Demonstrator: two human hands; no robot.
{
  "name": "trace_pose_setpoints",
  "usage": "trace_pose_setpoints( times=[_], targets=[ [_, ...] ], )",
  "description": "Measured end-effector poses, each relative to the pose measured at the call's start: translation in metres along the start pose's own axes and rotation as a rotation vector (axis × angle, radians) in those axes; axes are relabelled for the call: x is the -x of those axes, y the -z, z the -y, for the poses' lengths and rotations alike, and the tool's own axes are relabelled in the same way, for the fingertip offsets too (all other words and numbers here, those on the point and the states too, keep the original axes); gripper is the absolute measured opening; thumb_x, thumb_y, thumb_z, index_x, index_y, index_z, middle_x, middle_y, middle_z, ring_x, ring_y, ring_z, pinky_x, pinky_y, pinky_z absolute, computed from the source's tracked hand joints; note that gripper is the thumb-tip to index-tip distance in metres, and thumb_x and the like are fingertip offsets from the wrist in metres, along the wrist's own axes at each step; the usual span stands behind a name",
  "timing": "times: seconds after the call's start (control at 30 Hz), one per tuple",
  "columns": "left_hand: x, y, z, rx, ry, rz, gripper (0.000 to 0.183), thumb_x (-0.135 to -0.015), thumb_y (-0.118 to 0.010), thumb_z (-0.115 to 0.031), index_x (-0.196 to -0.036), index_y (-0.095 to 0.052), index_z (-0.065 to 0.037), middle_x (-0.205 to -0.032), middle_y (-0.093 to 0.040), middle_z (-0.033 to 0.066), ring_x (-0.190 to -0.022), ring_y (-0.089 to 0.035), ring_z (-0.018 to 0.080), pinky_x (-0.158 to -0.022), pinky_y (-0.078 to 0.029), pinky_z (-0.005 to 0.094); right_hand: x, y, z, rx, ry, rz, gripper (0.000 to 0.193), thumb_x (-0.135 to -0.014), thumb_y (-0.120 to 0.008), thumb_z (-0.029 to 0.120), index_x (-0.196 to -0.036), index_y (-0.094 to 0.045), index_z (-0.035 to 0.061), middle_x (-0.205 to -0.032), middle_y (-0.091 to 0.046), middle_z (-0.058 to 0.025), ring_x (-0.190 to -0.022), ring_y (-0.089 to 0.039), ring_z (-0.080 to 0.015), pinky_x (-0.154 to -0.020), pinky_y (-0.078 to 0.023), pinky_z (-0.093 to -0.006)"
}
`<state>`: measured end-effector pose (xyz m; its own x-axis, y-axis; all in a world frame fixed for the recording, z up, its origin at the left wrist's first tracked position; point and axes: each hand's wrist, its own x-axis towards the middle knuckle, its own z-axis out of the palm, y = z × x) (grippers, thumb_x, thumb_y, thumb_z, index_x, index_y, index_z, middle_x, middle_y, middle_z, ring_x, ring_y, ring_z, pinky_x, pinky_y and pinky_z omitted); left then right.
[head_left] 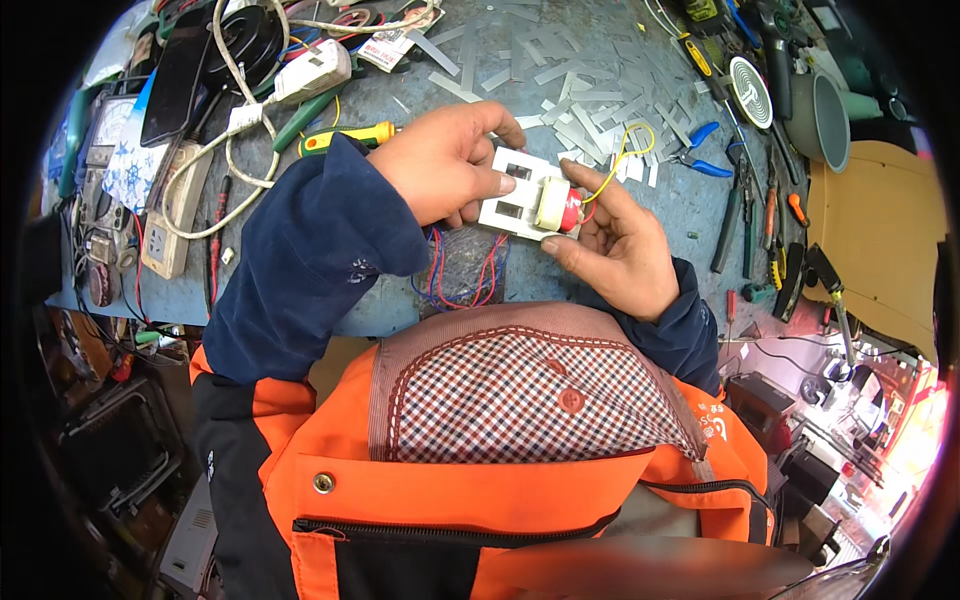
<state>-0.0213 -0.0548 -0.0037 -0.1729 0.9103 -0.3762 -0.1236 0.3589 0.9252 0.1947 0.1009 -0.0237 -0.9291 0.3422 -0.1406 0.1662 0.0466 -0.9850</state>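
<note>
Between both hands, above the near part of the bench, is a white plastic plate (537, 168) with two dark rectangular openings. A cream block (551, 205) with a red round part (572, 211) is fixed on its right side, and a thin yellow wire (640, 150) loops up from there. My left hand (435, 165) is closed on the plate's left edge, thumb on the face by the upper opening. Closed round the right edge, my right hand (625, 250) has its thumb below the red part. Red and blue wires (465, 270) lie under the plate on the bench.
Loose flat metal strips (590, 100) cover the far middle of the bench (390, 295). A yellow-green screwdriver (350, 136) lies by my left forearm. Cables and a power strip (172, 215) crowd the left; blue-handled pliers (705, 150) and several tools lie right.
</note>
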Motion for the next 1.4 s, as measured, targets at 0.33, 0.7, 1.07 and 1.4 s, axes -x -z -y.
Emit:
trace_pose_setpoints(
  times=[0.33,0.7,1.07,1.4],
  targets=[
    [-0.003,0.01,0.005,0.111,-0.01,0.109,0.037,-0.104,-0.063,-0.006,-0.138,-0.051,0.002,-0.076,-0.063,0.0009,-0.059,-0.06,0.0059,-0.053,-0.048,0.0225,-0.001,0.014,0.0,0.273,0.044,0.057,0.076,-0.087,-0.087,0.007,-0.154,-0.052,-0.0013,-0.069,-0.044,0.006,-0.062,-0.04,-0.0035,-0.056,-0.036,-0.0246],
    [-0.003,-0.024,0.003,-0.336,-0.158,-0.157,0.034,-0.101,-0.068,-0.008,-0.132,-0.054,-0.004,-0.069,-0.059,0.0033,-0.06,-0.059,0.0113,-0.051,-0.047,0.0307,0.0,0.016,0.007,0.371,0.038,0.114,0.076,-0.091,-0.082,0.006,-0.157,-0.046,-0.0023,-0.069,-0.051,-0.0011,-0.061,-0.049,-0.0093,-0.059,-0.043,-0.0282],
    [0.007,-0.037,-0.011,-0.829,-0.326,-0.049,0.061,-0.084,-0.081,-0.013,-0.136,-0.052,0.005,-0.093,-0.072,0.0267,-0.087,-0.07,0.0486,-0.075,-0.054,0.055,-0.001,0.015,0.045,0.626,0.061,0.181,0.082,-0.09,-0.072,0.007,-0.161,-0.033,-0.0034,-0.078,-0.065,-0.018,-0.069,-0.066,-0.0339,-0.064,-0.051,-0.0442],
    [0.009,-0.044,-0.027,-0.905,-0.359,-0.117,0.06,-0.078,-0.088,-0.02,-0.128,-0.063,0.004,-0.125,-0.063,0.0239,-0.107,-0.067,0.0455,-0.091,-0.056,0.0492,-0.11,0.095,0.07,0.972,0.418,-0.097,0.035,-0.092,-0.075,0.017,-0.126,-0.073,0.005,-0.099,-0.071,-0.0153,-0.088,-0.071,-0.031,-0.079,-0.057,-0.0404]
  ],
)
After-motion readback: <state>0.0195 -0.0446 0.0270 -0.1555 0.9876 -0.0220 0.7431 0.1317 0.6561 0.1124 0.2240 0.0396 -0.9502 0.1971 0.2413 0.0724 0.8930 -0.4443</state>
